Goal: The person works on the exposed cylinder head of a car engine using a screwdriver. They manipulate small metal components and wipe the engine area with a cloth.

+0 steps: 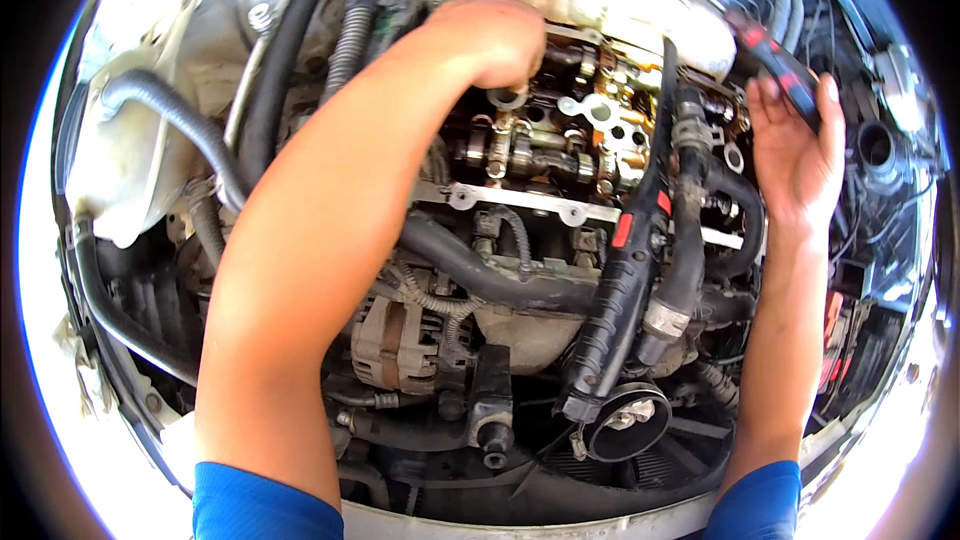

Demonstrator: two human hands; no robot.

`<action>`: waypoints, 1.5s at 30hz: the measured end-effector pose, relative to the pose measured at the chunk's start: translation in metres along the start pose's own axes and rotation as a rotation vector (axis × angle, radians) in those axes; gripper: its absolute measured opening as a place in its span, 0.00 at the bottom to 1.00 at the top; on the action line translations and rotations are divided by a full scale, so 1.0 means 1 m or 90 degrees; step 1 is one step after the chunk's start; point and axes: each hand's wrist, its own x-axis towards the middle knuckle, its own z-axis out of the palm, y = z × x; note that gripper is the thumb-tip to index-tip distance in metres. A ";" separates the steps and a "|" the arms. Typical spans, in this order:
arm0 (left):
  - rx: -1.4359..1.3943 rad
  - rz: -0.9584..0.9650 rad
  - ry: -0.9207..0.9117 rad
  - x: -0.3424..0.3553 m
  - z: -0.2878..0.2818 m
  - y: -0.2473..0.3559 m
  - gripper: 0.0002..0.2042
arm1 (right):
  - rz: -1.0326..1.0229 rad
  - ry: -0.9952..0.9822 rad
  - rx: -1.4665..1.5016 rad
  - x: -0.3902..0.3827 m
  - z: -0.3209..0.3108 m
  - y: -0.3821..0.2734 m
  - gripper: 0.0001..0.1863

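"While you lean over that engine, what could go wrong?"

"My right hand shows its palm, fingers loosely spread, with the red-and-black tool lying against it at the engine's far right; I can't tell whether I'm really gripping it; if I'm not, a tilted wrist could let it slip down beside the black hose."

"And your left?"

"My left hand is curled over the upper-left part of the exposed valve gear; its fingertips are hidden, so I can't tell what, if anything, they grasp; anything fumbled there could fall among the shafts."

"Anything else?"

"The long black tool lies slantwise across the engine between my forearms; a careless elbow might knock it loose."
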 end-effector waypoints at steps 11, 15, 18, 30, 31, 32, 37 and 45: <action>-0.019 0.045 0.127 -0.002 -0.003 0.004 0.11 | -0.065 0.167 -0.063 -0.006 0.011 0.025 0.10; -0.036 0.055 0.102 0.003 -0.001 -0.003 0.11 | 0.015 0.135 -0.048 0.004 -0.005 0.022 0.12; -0.038 0.046 0.116 0.004 -0.001 -0.001 0.12 | 0.007 0.146 -0.059 0.003 -0.003 0.022 0.12; -0.034 0.008 0.084 0.001 -0.005 0.008 0.13 | 0.028 0.131 -0.084 0.002 -0.002 0.020 0.11; -0.032 0.016 0.090 0.001 -0.005 0.007 0.13 | 0.029 0.129 -0.085 0.002 0.000 0.021 0.11; -0.028 0.023 0.094 0.000 -0.004 0.005 0.13 | 0.007 0.138 -0.081 0.003 0.001 0.026 0.12; 0.024 0.042 0.084 0.003 -0.005 0.004 0.13 | 0.071 0.038 -0.021 0.017 -0.052 0.014 0.15; -0.009 0.013 0.075 -0.008 -0.016 0.012 0.12 | 0.084 0.006 -0.039 0.018 -0.058 0.013 0.15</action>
